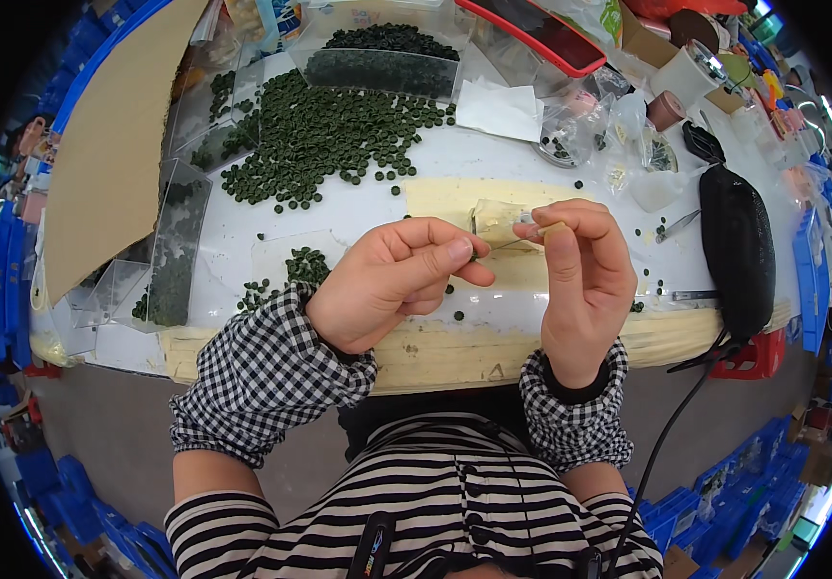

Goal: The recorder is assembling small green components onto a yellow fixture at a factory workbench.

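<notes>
Over the near middle of the table, my left hand (pixel 377 285) is closed in a pinch. A bit of a small dark green round piece (pixel 475 257) shows at its fingertips. To its right, my right hand (pixel 580 280) pinches a small pale thing (pixel 553 230) between thumb and fingers; its kind is too small to make out. The fingertips of the two hands are a short way apart. Just beyond them, a cream tape-wrapped block (pixel 495 221) sits on a strip of cream tape (pixel 435 198). Several loose green pieces (pixel 308 265) lie left of my left hand.
A wide heap of green round pieces (pixel 315 135) spreads before a clear bin (pixel 382 72) of more. Cardboard (pixel 112 145) and clear trays (pixel 180 251) stand left. A red-cased phone (pixel 541 34), white paper (pixel 500 108), tweezers (pixel 679 224) and a black pouch (pixel 736 251) lie right.
</notes>
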Tool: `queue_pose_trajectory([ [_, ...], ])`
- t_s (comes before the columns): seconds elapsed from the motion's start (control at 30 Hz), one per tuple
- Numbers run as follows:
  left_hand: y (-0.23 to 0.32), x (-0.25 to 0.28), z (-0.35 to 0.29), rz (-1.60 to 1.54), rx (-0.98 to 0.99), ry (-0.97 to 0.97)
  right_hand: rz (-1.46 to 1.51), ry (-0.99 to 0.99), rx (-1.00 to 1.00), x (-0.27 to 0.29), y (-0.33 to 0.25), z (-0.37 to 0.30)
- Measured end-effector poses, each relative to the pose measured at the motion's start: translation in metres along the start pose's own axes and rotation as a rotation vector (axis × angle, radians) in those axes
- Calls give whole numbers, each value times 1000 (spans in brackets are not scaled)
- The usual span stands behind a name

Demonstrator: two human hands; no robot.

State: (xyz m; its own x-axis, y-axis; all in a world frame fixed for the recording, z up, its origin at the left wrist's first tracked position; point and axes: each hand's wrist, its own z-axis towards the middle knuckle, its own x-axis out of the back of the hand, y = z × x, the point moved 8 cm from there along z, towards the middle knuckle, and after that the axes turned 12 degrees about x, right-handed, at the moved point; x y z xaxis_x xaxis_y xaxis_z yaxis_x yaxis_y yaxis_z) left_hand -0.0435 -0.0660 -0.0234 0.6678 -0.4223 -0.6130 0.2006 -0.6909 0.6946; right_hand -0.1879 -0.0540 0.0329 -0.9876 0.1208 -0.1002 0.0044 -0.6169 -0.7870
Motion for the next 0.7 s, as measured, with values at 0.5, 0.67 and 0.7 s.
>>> queue_pose_trajectory([
  [0.5, 3, 7, -1, 4, -16, 127, -867, -191, 308, 7, -10, 12],
  [0.67, 5, 4, -2, 22, -31, 119, -893, -150, 203, 38, -24, 11],
  [0.7, 4, 5, -2, 23, -33, 120, -916, -151, 162, 48, -25, 10],
])
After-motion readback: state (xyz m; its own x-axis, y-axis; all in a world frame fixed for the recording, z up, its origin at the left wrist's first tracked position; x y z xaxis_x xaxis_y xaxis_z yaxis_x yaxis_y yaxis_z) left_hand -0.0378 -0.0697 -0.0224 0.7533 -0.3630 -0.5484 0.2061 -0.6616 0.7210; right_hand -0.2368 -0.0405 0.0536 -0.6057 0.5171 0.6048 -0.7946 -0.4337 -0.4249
